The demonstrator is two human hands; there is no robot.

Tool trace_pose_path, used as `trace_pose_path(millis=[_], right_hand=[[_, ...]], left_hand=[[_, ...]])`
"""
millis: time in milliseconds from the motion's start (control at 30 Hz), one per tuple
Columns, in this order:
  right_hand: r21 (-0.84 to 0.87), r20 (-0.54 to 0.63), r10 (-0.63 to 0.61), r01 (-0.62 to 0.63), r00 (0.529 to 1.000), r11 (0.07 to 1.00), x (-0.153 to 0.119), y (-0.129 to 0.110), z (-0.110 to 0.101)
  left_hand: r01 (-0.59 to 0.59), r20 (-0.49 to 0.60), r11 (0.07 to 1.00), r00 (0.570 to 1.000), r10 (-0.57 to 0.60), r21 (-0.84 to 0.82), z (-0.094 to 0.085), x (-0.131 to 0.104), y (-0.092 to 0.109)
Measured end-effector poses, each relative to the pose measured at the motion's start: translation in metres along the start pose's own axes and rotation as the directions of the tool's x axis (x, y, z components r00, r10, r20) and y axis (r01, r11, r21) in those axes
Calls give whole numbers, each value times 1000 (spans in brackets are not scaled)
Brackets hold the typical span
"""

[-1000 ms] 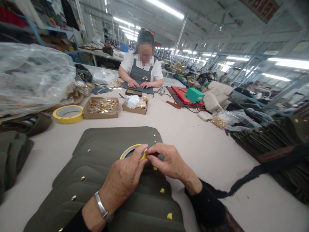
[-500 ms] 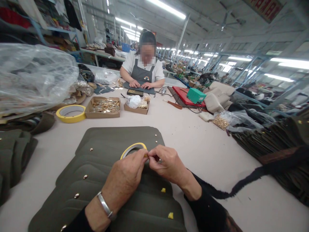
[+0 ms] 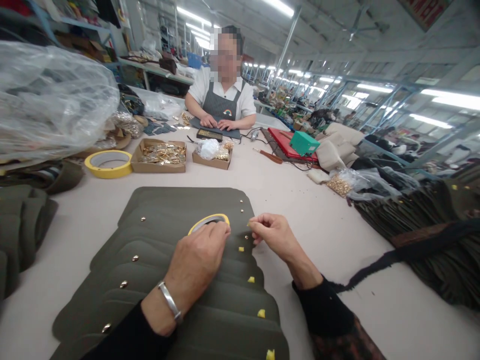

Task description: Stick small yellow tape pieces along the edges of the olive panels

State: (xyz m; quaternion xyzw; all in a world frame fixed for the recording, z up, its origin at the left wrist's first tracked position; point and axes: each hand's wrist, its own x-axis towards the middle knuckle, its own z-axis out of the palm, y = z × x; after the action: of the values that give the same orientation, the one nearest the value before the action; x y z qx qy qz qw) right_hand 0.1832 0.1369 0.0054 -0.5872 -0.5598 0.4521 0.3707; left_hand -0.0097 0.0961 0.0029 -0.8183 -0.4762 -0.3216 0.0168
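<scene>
My left hand (image 3: 197, 257), with a silver bracelet at the wrist, is closed on a roll of yellow tape (image 3: 209, 219). The roll is tilted up over dark green fabric-like panels (image 3: 150, 295), which lie overlapped in a staggered row. My right hand (image 3: 273, 234) pinches a tiny yellow piece of tape (image 3: 249, 224) near the panels' right edge, close to a small gold stud (image 3: 246, 237). Several yellow tape bits (image 3: 261, 313) sit along that right edge. Larger gold studs (image 3: 135, 258) show on the panels' left side.
Across the table a person in a striped apron (image 3: 221, 102) works with both hands. Between us stand another yellow tape roll (image 3: 108, 172), a carton of gold metal parts (image 3: 158, 167) and a smaller carton (image 3: 211, 164). Stacked dark panels (image 3: 412, 220) lie at right.
My right hand has parted from my left hand and the tape roll, moving right to the panels' edge with a yellow piece. The view has shifted slightly. The person opposite has raised their head.
</scene>
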Motion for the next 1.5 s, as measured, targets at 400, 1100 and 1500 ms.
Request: trace_pose_path(millis=[400, 1100, 1500], right_hand=[[-97, 153, 129, -115, 980, 989, 1, 31, -11], [-706, 171, -188, 253, 967, 661, -2, 18, -4], [-693, 434, -441, 604, 785, 393, -16, 27, -10]], left_hand=[[111, 382, 993, 916, -121, 48, 14, 5, -12], [71, 382, 994, 919, -98, 85, 13, 2, -13], [73, 384, 995, 919, -94, 69, 9, 5, -14]])
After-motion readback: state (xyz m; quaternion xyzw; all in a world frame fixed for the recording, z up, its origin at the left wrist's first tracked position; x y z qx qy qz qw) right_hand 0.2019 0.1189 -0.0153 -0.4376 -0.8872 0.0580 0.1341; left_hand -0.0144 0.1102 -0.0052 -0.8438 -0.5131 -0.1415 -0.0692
